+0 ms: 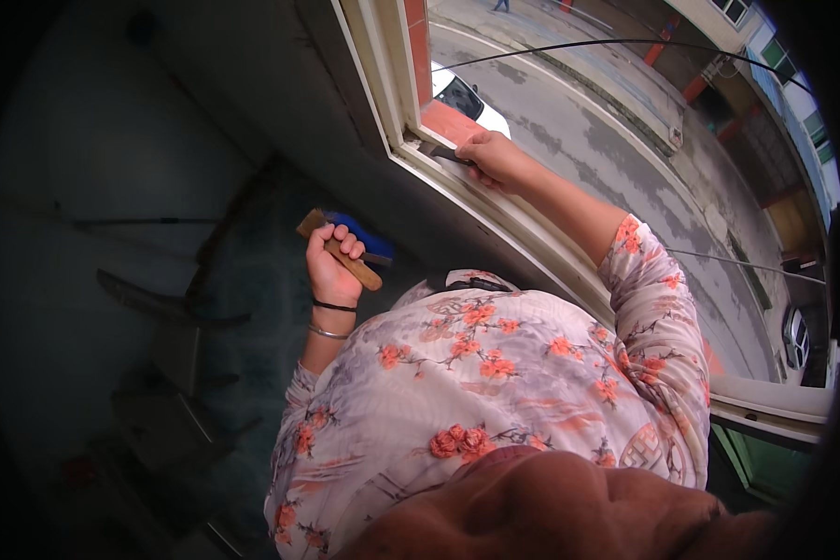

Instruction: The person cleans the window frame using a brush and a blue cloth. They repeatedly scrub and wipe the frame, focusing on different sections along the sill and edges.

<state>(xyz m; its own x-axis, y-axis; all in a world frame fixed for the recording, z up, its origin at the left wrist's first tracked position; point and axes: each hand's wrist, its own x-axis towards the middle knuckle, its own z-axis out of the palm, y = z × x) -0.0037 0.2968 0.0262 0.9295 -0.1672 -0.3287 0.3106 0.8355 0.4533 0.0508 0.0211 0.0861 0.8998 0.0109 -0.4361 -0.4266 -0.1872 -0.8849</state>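
My left hand (334, 262), palm up with its fingers curled, grips a brush with a wooden handle (362, 273). A blue object (360, 236) with a narrow greyish strip is against the same fingers; what it is cannot be told. Over the window sill, my right hand (493, 159) pinches a dark, flat, narrow tool (450, 155). The tool's far end lies at the track near the corner of the pale window frame (409, 150). Pale crumbs or debris show in that corner. The tool's grip end is hidden by my fingers.
Reddish tiles (451, 120) line the outer ledge. Outside and below are a road (602, 168), a white car (472, 101) and a black cable (602, 43). A dark wall drops below the frame. Dim, unclear furniture-like shapes (175, 420) stand at the left.
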